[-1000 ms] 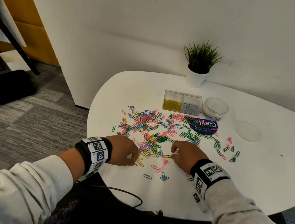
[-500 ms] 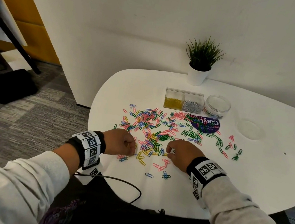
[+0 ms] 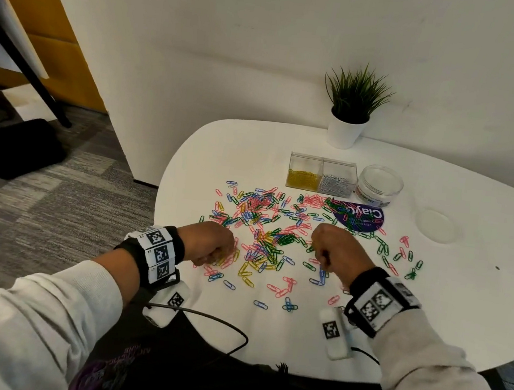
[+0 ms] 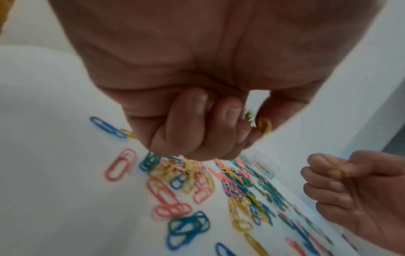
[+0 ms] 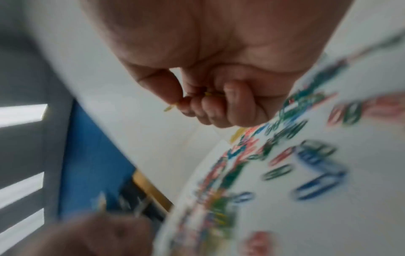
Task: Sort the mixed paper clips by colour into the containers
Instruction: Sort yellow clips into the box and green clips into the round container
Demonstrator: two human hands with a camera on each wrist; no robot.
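Observation:
A spread of mixed paper clips (image 3: 274, 229), pink, green, blue and yellow, lies on the white table (image 3: 462, 301). My left hand (image 3: 214, 244) hovers at the pile's near left edge, fingers curled, pinching a yellow paper clip (image 4: 264, 125) at thumb and fingertip. My right hand (image 3: 332, 252) is raised over the pile's near right part; it also pinches yellow paper clips (image 5: 173, 107) in curled fingers. Behind the pile stands a clear two-part box: the left part (image 3: 303, 177) holds yellow clips, the right part (image 3: 338, 183) silver ones.
A round clear tub (image 3: 379, 184) stands right of the box, its lid (image 3: 436, 226) lying farther right. A purple sticker (image 3: 360, 215) lies under some clips. A potted plant (image 3: 349, 115) stands at the back by the wall. Cables run along the table's near edge.
Both hands have lifted off the table from the pile's near edge, each with yellow clips pinched. The right hand has moved up and to the right.

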